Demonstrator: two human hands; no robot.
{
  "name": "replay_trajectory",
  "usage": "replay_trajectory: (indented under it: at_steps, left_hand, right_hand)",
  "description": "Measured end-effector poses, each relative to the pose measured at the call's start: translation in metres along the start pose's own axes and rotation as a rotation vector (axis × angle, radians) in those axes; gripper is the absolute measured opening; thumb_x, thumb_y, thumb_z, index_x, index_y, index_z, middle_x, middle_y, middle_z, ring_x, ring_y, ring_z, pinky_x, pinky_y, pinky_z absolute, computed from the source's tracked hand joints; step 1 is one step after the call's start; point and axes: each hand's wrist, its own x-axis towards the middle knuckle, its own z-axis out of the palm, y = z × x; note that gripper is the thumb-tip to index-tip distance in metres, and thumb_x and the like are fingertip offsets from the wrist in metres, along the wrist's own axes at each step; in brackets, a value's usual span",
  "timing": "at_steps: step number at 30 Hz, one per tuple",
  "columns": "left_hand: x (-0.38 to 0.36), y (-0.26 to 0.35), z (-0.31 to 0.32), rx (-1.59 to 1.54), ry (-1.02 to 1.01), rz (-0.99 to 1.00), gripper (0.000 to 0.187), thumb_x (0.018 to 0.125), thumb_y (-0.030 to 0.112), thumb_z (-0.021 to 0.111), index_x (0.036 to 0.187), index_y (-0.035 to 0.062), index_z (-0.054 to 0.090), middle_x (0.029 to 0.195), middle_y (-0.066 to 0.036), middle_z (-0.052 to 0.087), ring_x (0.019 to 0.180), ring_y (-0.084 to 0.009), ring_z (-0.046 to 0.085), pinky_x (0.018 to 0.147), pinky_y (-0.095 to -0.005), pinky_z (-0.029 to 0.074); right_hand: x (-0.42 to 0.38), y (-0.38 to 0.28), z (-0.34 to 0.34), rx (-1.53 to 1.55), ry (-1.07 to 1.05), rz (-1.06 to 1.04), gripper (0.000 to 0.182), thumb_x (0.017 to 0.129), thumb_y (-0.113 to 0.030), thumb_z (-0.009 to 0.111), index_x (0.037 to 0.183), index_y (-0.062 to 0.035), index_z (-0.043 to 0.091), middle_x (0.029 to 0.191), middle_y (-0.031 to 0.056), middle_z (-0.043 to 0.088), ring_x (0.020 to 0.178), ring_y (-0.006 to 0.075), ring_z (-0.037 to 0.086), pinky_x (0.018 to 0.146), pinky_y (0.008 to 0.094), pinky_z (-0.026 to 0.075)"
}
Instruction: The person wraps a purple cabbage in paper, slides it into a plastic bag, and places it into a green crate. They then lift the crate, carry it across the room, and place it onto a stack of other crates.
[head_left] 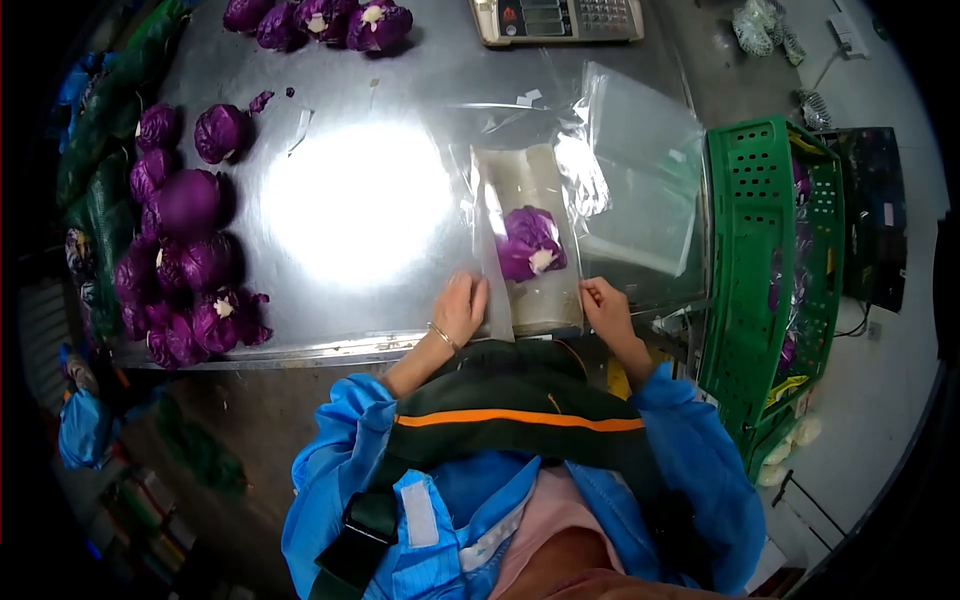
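A red cabbage (pixel 530 243) lies with its pale stem end toward me in a shallow, light-coloured trough (pixel 518 170) near the table's front edge. Clear plastic film (pixel 497 315) shows along the trough's sides. My left hand (pixel 461 308), with a bracelet at the wrist, rests flat by the trough's left side, fingers stretched out together and holding nothing that I can see. On the opposite side, my right hand (pixel 606 308) has its fingers curled in a pinch at the edge of the clear film. Both hands are near the front end, apart from the cabbage.
Clear plastic bags (pixel 640 180) lie flat right of the trough. A scale (pixel 558 20) stands at the back. Several red cabbages (pixel 190 205) are piled on the left beside green netting (pixel 112 200). A green crate (pixel 745 250) with wrapped cabbages stands at the right.
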Motion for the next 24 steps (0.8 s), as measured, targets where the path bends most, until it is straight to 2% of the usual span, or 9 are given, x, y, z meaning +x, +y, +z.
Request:
replay_trajectory:
  at_steps: [4, 5, 6, 8, 11, 16, 18, 20, 24]
  left_hand:
    - [0.017, -0.007, 0.001, -0.172, -0.037, -0.162, 0.019, 0.086, 0.011, 0.053, 0.102, 0.0029, 0.048, 0.084, -0.021, 0.056, 0.07, -0.0394, 0.055, 0.061, -0.0448, 0.043]
    - [0.006, -0.012, 0.004, 0.051, -0.162, -0.073, 0.03, 0.086, 0.01, 0.051, 0.114, 0.0039, 0.044, 0.088, -0.02, 0.058, 0.073, -0.0392, 0.056, 0.062, -0.046, 0.044]
    - [-0.008, -0.014, 0.004, -0.009, -0.096, 0.145, 0.033, 0.087, 0.013, 0.049, 0.118, 0.0039, 0.043, 0.089, -0.02, 0.059, 0.074, -0.0391, 0.057, 0.062, -0.0473, 0.045]
    - [-0.023, -0.005, -0.004, -0.036, -0.056, 0.216, 0.036, 0.087, 0.013, 0.05, 0.121, 0.0057, 0.042, 0.09, -0.019, 0.061, 0.076, -0.038, 0.059, 0.063, -0.0467, 0.046]
    - [0.0, 0.02, -0.025, -0.064, -0.193, -0.104, 0.038, 0.085, 0.01, 0.052, 0.122, 0.0096, 0.045, 0.091, -0.017, 0.063, 0.077, -0.0363, 0.061, 0.064, -0.0431, 0.049]
    - [0.073, 0.062, -0.059, -0.188, 0.205, 0.298, 0.024, 0.087, 0.009, 0.051, 0.111, 0.0093, 0.056, 0.086, -0.016, 0.064, 0.069, -0.0283, 0.065, 0.057, -0.0358, 0.049]
    - [0.102, 0.102, -0.101, -0.223, 0.206, 0.251, 0.02, 0.088, 0.01, 0.051, 0.105, 0.0065, 0.059, 0.083, -0.016, 0.064, 0.066, -0.0236, 0.065, 0.055, -0.0338, 0.048]
    - [0.135, 0.119, -0.13, -0.248, 0.125, 0.226, 0.02, 0.092, 0.015, 0.049, 0.108, 0.0103, 0.06, 0.05, 0.001, 0.047, 0.041, -0.0039, 0.047, 0.04, -0.0219, 0.037]
    - [0.145, 0.133, -0.14, -0.113, -0.077, 0.262, 0.022, 0.092, 0.018, 0.048, 0.104, 0.0037, 0.06, 0.051, 0.001, 0.046, 0.038, -0.0068, 0.045, 0.038, -0.0223, 0.038]
  right_hand:
    - [-0.001, 0.004, 0.006, -0.026, -0.119, -0.05, 0.007, 0.088, -0.004, 0.052, 0.089, 0.0014, 0.056, 0.066, 0.0057, 0.057, 0.06, 0.0064, 0.052, 0.054, 0.023, 0.042]
    - [-0.013, 0.006, 0.006, -0.046, -0.105, -0.076, 0.007, 0.088, -0.005, 0.052, 0.089, 0.0013, 0.056, 0.066, 0.0056, 0.057, 0.06, 0.0067, 0.052, 0.055, 0.023, 0.042]
    - [-0.023, 0.01, 0.006, -0.069, -0.088, -0.119, 0.007, 0.088, -0.005, 0.052, 0.088, 0.0012, 0.056, 0.067, 0.0055, 0.057, 0.06, 0.007, 0.053, 0.056, 0.0229, 0.043]
    - [-0.023, 0.009, 0.006, 0.052, -0.113, -0.064, 0.007, 0.087, -0.005, 0.053, 0.087, 0.001, 0.055, 0.067, 0.0059, 0.058, 0.06, 0.0092, 0.055, 0.057, 0.0236, 0.044]
    - [-0.021, -0.018, 0.0, 0.463, -0.205, 0.155, 0.011, 0.083, -0.009, 0.06, 0.085, -0.0001, 0.054, 0.069, 0.0051, 0.058, 0.058, 0.0134, 0.057, 0.054, 0.0239, 0.044]
    - [0.014, -0.101, -0.028, 0.882, -0.047, 0.23, 0.013, 0.085, -0.015, 0.056, 0.082, -0.0034, 0.052, 0.064, 0.0032, 0.052, 0.047, 0.0104, 0.046, 0.047, 0.0224, 0.039]
    - [0.021, -0.14, -0.055, 0.953, -0.02, 0.101, 0.013, 0.086, -0.017, 0.052, 0.081, -0.0044, 0.051, 0.061, 0.0029, 0.05, 0.046, 0.0096, 0.043, 0.046, 0.0232, 0.039]
    - [0.032, -0.167, -0.074, 0.977, -0.113, -0.026, 0.014, 0.088, -0.018, 0.05, 0.081, -0.0048, 0.051, 0.061, 0.0032, 0.05, 0.046, 0.0091, 0.043, 0.045, 0.0232, 0.038]
    - [0.056, -0.184, -0.081, 0.89, -0.069, -0.031, 0.013, 0.089, -0.015, 0.049, 0.084, -0.0034, 0.051, 0.062, 0.0036, 0.051, 0.045, 0.0092, 0.043, 0.044, 0.0221, 0.038]
